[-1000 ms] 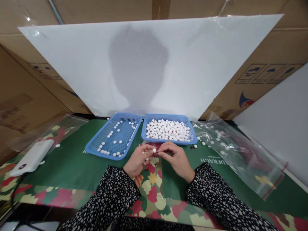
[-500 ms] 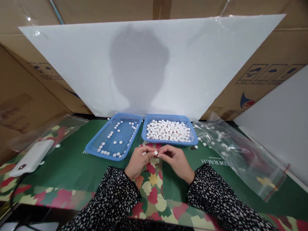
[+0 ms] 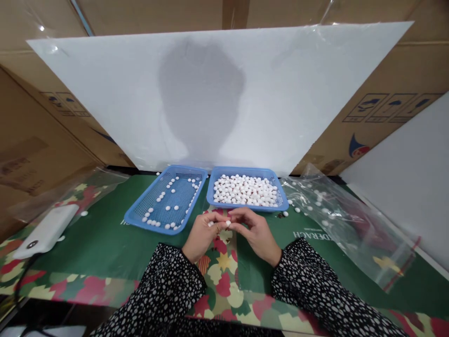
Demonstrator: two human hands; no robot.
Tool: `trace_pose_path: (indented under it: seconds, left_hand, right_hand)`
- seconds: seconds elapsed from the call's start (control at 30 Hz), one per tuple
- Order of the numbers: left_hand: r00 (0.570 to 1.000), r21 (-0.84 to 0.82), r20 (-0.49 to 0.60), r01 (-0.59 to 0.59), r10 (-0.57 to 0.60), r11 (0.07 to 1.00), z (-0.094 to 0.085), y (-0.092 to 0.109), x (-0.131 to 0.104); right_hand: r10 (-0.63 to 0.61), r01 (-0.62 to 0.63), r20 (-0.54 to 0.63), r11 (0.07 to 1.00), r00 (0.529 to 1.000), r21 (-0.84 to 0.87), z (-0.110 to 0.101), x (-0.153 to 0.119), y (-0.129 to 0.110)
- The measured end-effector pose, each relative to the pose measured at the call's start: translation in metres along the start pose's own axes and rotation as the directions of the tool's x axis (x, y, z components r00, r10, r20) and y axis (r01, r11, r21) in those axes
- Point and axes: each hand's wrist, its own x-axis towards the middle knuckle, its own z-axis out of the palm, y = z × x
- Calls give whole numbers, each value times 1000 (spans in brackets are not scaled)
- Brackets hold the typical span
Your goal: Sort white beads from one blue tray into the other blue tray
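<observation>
In front of the two baskets, my left hand point(image 3: 201, 235) and my right hand point(image 3: 257, 234) meet fingertip to fingertip. Between them, pinched by thumbs and forefingers, is a small white round piece point(image 3: 228, 223). Another white bit point(image 3: 210, 224) shows among my left fingers. Just beyond my right hand stands a blue mesh basket point(image 3: 249, 208) heaped with white round pieces point(image 3: 245, 191), with some reddish-brown showing between them. Left of it, a second blue mesh basket point(image 3: 140, 202) holds fewer scattered pieces point(image 3: 167, 208), mostly along its edges. The undersides of the held piece are hidden.
A clear plastic bag point(image 3: 361, 248) with white pieces lies at right, loose pieces point(image 3: 297, 210) beside it. At left are a white corded device point(image 3: 49, 229) and another clear bag point(image 3: 101, 180). A white board point(image 3: 280, 93) and cardboard boxes point(image 3: 379, 112) stand behind the green patterned table cover point(image 3: 115, 252).
My right fingers have shifted slightly, with the forefinger lifting, and the white piece has turned a little between my fingertips. The baskets have not moved.
</observation>
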Motion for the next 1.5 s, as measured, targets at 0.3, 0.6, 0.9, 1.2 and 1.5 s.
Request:
trace_pose_path:
  seconds: [0.3,0.6,0.9,1.2,1.5]
  left_hand:
    - [981,-235,24,192,-192,953,-10,5,4]
    - [969,-499,110,248,-223,831,-12,6,5]
    - [982,-387,78,186,-169,903,-14,-1,6]
    - [975,-442,37,211,-217,872,-14,0,7]
    - [981,-461,14,177,-193,869,-15,-2,8]
  right_hand:
    - [-294,278,20,878,956,-389,-17,40,-7]
    - [-245,347,258,789,935,-508,-19,29,7]
    - [40,222,430,811,902,-541,-4,-8,17]
    - [23,185,401,863,916,-471,-2,-4,10]
    - [108,111,431,885,896,-452,-2,-7,14]
